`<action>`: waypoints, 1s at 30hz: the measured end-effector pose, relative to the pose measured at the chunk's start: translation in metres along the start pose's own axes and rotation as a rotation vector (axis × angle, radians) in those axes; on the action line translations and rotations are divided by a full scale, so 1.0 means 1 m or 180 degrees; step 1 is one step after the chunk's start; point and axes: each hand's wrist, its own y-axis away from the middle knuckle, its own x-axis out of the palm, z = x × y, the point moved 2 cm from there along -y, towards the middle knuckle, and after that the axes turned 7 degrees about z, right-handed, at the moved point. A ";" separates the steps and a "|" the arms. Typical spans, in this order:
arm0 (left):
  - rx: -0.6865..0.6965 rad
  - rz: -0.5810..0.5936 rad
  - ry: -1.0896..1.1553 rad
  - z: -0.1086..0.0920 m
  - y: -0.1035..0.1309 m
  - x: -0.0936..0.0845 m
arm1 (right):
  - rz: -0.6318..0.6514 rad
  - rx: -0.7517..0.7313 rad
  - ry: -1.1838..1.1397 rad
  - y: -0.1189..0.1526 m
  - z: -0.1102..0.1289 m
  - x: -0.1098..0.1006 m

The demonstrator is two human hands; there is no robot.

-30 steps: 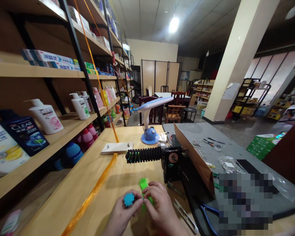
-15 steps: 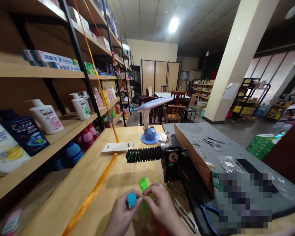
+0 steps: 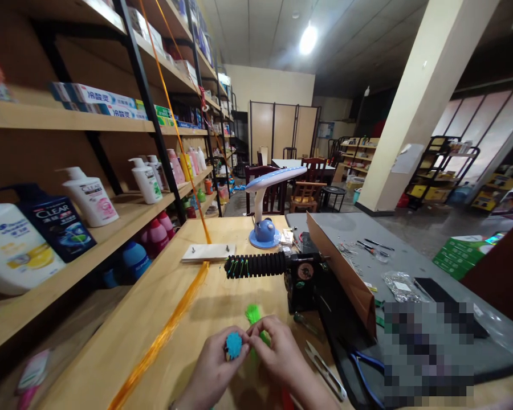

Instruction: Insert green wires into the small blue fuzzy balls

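My left hand (image 3: 217, 364) is closed round a small blue piece (image 3: 233, 345) with a jagged edge, low in the middle of the view. My right hand (image 3: 276, 347) is pinched, its fingertips meeting those of my left hand; what lies between them is too small to make out. Bright green strands (image 3: 253, 313) lie on the wooden table (image 3: 162, 296) just beyond and under my fingers. Past them, a black ribbed roller (image 3: 256, 265) with thin green threads on its left end extends from a black machine (image 3: 302, 282).
Orange threads (image 3: 166, 330) run under a white plate (image 3: 208, 252). A blue lamp (image 3: 265, 232) stands behind the roller. Snips (image 3: 325, 370), blue-handled pliers (image 3: 365, 373) and a cardboard sheet (image 3: 346, 273) are on the right. Shelves (image 3: 145, 199) with bottles line the left.
The view has shifted slightly, moving the scene a little to the right. My hands remain together, with my right fingertips now closer against my left ones.
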 end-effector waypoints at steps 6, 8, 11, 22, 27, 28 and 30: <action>0.0034 -0.0002 -0.0101 -0.005 0.003 -0.004 | 0.0029 -0.0144 0.0010 0.004 0.003 0.000; 0.0045 -0.0014 -0.0128 -0.005 0.004 -0.005 | 0.0080 -0.0201 0.0105 0.004 0.004 0.002; 0.0089 -0.0091 -0.0217 -0.006 0.005 -0.007 | -0.0014 -0.0258 0.0126 0.004 0.004 0.002; 0.0166 -0.0134 -0.0364 -0.011 0.007 -0.010 | 0.0141 -0.0223 0.0070 0.003 0.003 0.009; 0.0164 -0.0121 -0.0457 -0.015 0.008 -0.014 | 0.0152 -0.0295 0.0185 0.003 0.003 0.010; 0.0161 -0.0117 -0.0468 -0.015 0.009 -0.014 | 0.0174 -0.0339 0.0220 0.003 0.003 0.011; 0.0151 -0.0109 -0.0485 -0.014 0.010 -0.015 | 0.0156 -0.0427 0.0259 0.004 0.003 0.012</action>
